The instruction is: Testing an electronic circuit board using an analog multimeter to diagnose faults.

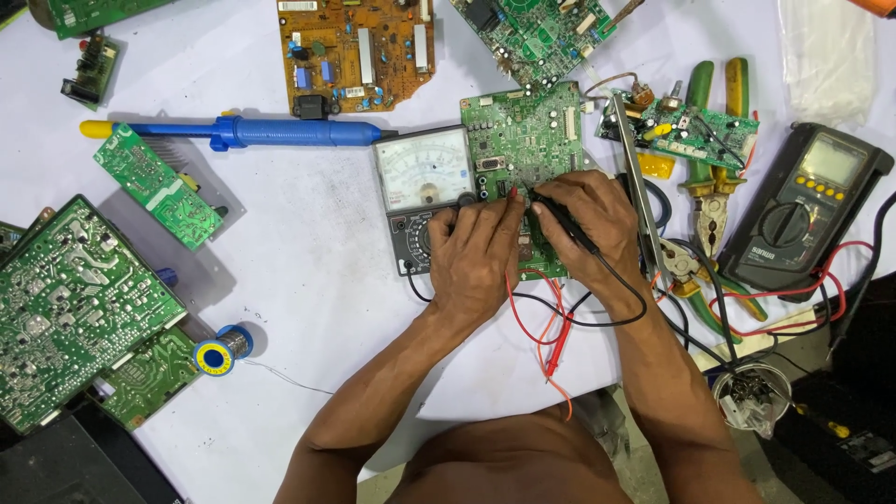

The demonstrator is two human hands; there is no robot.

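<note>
The left hand pinches a red probe between thumb and fingers, tip down on the green board. The right hand is closed round a black probe, which lies slanted across its fingers with the tip pointing left onto the same board. Both tips meet the board near its near edge, close together, just right of the analog meter. The left hand lies partly over the meter's dark lower half, covering its dial.

The board lies flat at mid-table, touching the meter's right side. Red and black leads loop from under the hands toward the near edge.

Left of the meter, a blue solder sucker with a yellow end lies across the table, its tip just by the meter's far corner. Beyond it is an orange board, and to its right another green board runs off the far edge. Right of the hands lie a small board with knobs, green-handled pliers under it, and a black digital meter with red leads. At far left lie several green boards, one on a metal plate, and a solder spool just near of them. A small glass jar of parts stands at near right.
</note>
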